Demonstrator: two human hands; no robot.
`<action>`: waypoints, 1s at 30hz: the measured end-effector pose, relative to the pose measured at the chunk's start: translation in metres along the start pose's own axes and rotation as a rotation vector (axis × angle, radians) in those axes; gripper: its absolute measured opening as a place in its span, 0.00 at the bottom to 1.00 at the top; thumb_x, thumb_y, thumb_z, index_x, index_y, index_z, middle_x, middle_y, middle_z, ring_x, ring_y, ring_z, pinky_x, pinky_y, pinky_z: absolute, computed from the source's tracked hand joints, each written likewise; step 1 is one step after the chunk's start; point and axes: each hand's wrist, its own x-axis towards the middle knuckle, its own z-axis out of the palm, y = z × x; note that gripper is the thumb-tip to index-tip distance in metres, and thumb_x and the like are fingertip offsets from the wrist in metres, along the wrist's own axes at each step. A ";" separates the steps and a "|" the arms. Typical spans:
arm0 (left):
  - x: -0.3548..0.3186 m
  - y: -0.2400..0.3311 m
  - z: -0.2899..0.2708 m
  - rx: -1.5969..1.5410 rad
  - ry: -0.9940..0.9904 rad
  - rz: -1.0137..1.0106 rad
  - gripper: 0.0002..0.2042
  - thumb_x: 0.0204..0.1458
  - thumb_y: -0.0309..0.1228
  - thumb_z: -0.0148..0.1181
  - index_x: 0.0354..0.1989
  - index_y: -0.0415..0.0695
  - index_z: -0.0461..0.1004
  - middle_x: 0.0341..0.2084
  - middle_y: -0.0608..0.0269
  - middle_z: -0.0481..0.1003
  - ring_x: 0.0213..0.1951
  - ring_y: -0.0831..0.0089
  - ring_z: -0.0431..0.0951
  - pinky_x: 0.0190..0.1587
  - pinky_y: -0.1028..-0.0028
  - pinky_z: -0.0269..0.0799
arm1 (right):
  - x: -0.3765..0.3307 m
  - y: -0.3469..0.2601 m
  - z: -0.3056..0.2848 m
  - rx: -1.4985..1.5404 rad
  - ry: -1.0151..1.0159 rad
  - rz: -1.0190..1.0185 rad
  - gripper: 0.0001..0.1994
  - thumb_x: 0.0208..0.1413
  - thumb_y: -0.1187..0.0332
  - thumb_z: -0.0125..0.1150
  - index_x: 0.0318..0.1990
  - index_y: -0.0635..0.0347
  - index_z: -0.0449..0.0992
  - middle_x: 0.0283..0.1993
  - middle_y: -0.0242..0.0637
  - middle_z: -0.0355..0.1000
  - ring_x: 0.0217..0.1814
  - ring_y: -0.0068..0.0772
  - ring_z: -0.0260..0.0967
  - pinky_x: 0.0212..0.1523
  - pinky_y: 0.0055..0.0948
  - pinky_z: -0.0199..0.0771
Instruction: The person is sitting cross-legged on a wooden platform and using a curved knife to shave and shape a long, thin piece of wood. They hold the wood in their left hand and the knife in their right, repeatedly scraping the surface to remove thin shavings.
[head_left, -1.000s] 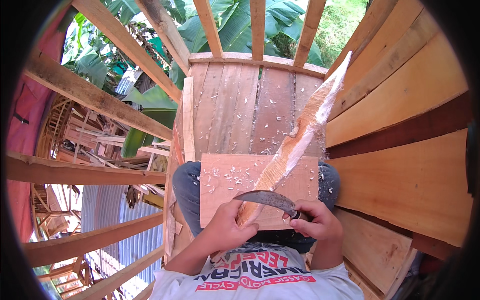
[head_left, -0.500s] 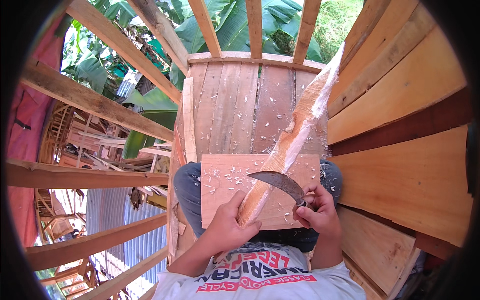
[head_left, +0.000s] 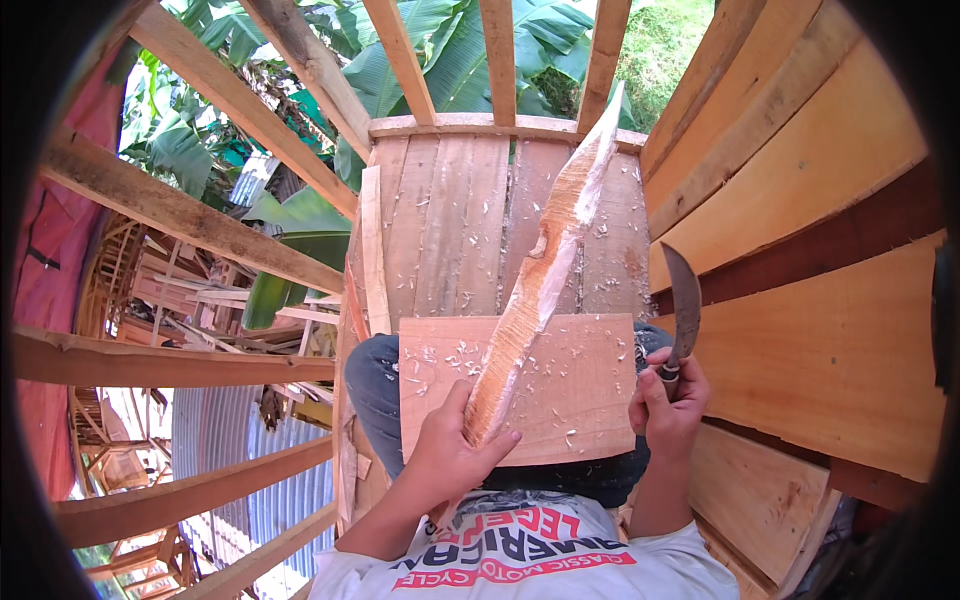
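A long carved piece of wood [head_left: 540, 265], pointed at its far end and notched along its left edge, slants up and to the right. Its near end is gripped by my left hand [head_left: 455, 442], with the thumb across the top. Pale, freshly cut wood shows along its right side. My right hand [head_left: 672, 400] is closed round the short handle of a curved knife [head_left: 684, 300]. The dark blade points upward, well apart from the carved wood. Across my lap lies a rectangular board [head_left: 590, 385], sprinkled with shavings, under the carved piece.
Wood shavings lie on the plank floor [head_left: 450, 235] ahead. Upright wooden slats [head_left: 220, 85] stand around the left and far sides, with banana leaves beyond. On the right is a wall of wide planks [head_left: 820, 350]. A loose strip [head_left: 375, 250] rests along the floor's left edge.
My right hand has swung the knife away from the wood to the right, turning its blade upward. The carved piece's far tip has shifted left, and it now stands more upright.
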 end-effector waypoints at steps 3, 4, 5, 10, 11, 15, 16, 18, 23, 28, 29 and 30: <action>0.003 0.006 0.002 0.075 0.048 0.045 0.24 0.43 0.32 0.69 0.46 0.36 0.65 0.30 0.59 0.71 0.33 0.75 0.71 0.36 0.74 0.68 | -0.011 0.003 0.011 -0.006 -0.140 0.096 0.07 0.54 0.79 0.58 0.39 0.63 0.69 0.18 0.26 0.64 0.12 0.13 0.58 0.12 0.15 0.53; 0.004 0.006 0.003 0.091 0.065 0.075 0.25 0.42 0.32 0.70 0.45 0.36 0.65 0.30 0.58 0.71 0.33 0.75 0.71 0.36 0.73 0.69 | -0.013 0.004 0.018 -0.006 -0.175 0.120 0.06 0.54 0.79 0.58 0.39 0.63 0.69 0.18 0.26 0.64 0.12 0.13 0.58 0.12 0.15 0.53; 0.006 0.004 0.005 0.108 0.081 0.105 0.25 0.42 0.33 0.70 0.45 0.36 0.65 0.30 0.57 0.72 0.33 0.75 0.72 0.36 0.73 0.69 | -0.015 0.005 0.022 0.047 -0.164 0.133 0.07 0.54 0.79 0.58 0.39 0.64 0.69 0.18 0.27 0.64 0.12 0.13 0.58 0.12 0.15 0.54; 0.010 0.005 0.013 0.216 0.086 0.232 0.28 0.40 0.43 0.71 0.40 0.37 0.65 0.25 0.46 0.72 0.27 0.54 0.77 0.29 0.65 0.70 | -0.011 0.010 0.037 0.283 -0.059 0.075 0.09 0.54 0.79 0.57 0.40 0.62 0.64 0.28 0.37 0.71 0.13 0.15 0.61 0.13 0.17 0.61; 0.008 0.002 0.015 0.222 0.071 0.229 0.27 0.40 0.43 0.72 0.40 0.37 0.65 0.24 0.46 0.72 0.26 0.54 0.77 0.29 0.65 0.70 | -0.008 0.008 0.039 0.315 -0.030 0.053 0.10 0.54 0.79 0.57 0.41 0.62 0.63 0.31 0.40 0.72 0.13 0.16 0.61 0.13 0.18 0.63; 0.004 -0.001 0.021 0.228 0.010 0.233 0.26 0.40 0.42 0.71 0.40 0.37 0.66 0.24 0.46 0.72 0.26 0.54 0.77 0.29 0.65 0.70 | 0.002 0.003 0.035 0.372 0.056 0.004 0.12 0.54 0.80 0.57 0.41 0.60 0.60 0.40 0.46 0.71 0.13 0.18 0.63 0.13 0.20 0.66; 0.004 -0.002 0.022 0.231 -0.005 0.237 0.26 0.40 0.42 0.71 0.39 0.37 0.67 0.24 0.46 0.72 0.26 0.54 0.77 0.29 0.65 0.70 | 0.003 0.002 0.034 0.381 0.063 0.017 0.13 0.54 0.80 0.58 0.40 0.59 0.60 0.40 0.45 0.71 0.13 0.19 0.63 0.13 0.21 0.67; 0.002 -0.003 0.022 0.235 -0.028 0.242 0.25 0.40 0.42 0.71 0.39 0.38 0.67 0.24 0.46 0.72 0.27 0.54 0.77 0.29 0.65 0.71 | 0.002 0.003 0.033 0.381 0.075 0.039 0.13 0.53 0.80 0.58 0.40 0.59 0.59 0.39 0.44 0.71 0.13 0.19 0.63 0.13 0.22 0.67; 0.006 0.003 0.016 0.359 -0.075 0.271 0.25 0.40 0.43 0.70 0.38 0.38 0.67 0.24 0.49 0.72 0.26 0.51 0.75 0.29 0.63 0.70 | -0.003 0.007 0.035 0.417 0.079 0.074 0.15 0.52 0.80 0.60 0.39 0.58 0.59 0.35 0.39 0.69 0.13 0.20 0.64 0.12 0.22 0.67; 0.014 0.000 0.015 0.421 -0.111 0.378 0.24 0.41 0.42 0.69 0.37 0.37 0.67 0.24 0.49 0.71 0.27 0.52 0.75 0.32 0.65 0.70 | -0.010 0.010 0.041 0.392 0.055 0.080 0.14 0.51 0.82 0.60 0.37 0.58 0.60 0.31 0.36 0.69 0.12 0.20 0.63 0.11 0.21 0.66; 0.018 -0.005 0.018 0.383 -0.124 0.389 0.24 0.41 0.41 0.69 0.38 0.36 0.68 0.24 0.50 0.71 0.28 0.55 0.75 0.33 0.66 0.71 | -0.012 0.011 0.042 0.380 0.051 0.080 0.13 0.51 0.82 0.59 0.37 0.57 0.61 0.30 0.36 0.69 0.11 0.20 0.63 0.10 0.21 0.66; 0.020 -0.009 0.020 0.344 -0.137 0.401 0.24 0.41 0.41 0.69 0.39 0.36 0.68 0.25 0.50 0.72 0.28 0.57 0.76 0.34 0.67 0.71 | -0.014 0.012 0.044 0.369 0.048 0.081 0.13 0.51 0.83 0.58 0.37 0.57 0.61 0.29 0.36 0.69 0.11 0.20 0.62 0.09 0.22 0.67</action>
